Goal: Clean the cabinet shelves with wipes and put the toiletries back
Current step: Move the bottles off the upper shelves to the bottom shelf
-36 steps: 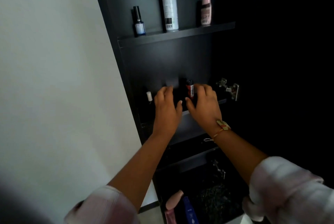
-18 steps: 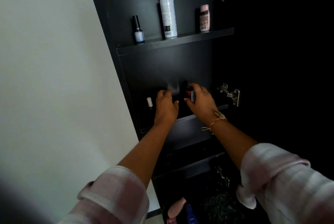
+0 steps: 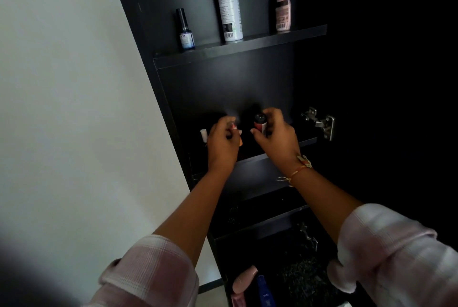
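With the right hand (image 3: 275, 139) gripping a red bottle (image 3: 260, 124) and the left hand (image 3: 223, 144) pinching a blurred pinkish item (image 3: 233, 128), a careless move could topple the white-capped bottle (image 3: 203, 134) just left of them.

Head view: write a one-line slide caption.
Left hand grips a small pinkish item, right hand a red bottle, at the middle shelf.

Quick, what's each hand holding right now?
Left hand: grips a small pinkish item, too blurred to name.
Right hand: grips a small red bottle, black-capped.
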Demonstrator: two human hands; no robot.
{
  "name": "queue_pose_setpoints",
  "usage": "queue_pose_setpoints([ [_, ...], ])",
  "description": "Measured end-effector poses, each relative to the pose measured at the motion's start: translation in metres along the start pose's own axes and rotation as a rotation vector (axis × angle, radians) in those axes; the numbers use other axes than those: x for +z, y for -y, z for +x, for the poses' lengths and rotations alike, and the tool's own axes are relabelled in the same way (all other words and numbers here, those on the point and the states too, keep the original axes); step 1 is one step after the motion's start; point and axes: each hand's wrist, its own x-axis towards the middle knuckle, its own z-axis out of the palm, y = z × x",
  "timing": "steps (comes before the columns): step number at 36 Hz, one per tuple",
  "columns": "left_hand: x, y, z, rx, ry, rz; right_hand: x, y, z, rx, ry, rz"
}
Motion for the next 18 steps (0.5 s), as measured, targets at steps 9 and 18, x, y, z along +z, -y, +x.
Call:
queue_pose_setpoints([
  [9, -0.017, -0.023, -0.041, -0.04, -0.023, -0.3, -0.009, 0.01, -0.04, 0.079, -0.127, 0.18],
  [18, -0.021, 0.031, -0.135, -0.258, 0.084, -0.327, -0.012, -0.006, -0.114, 0.114, -0.058, 0.13],
])
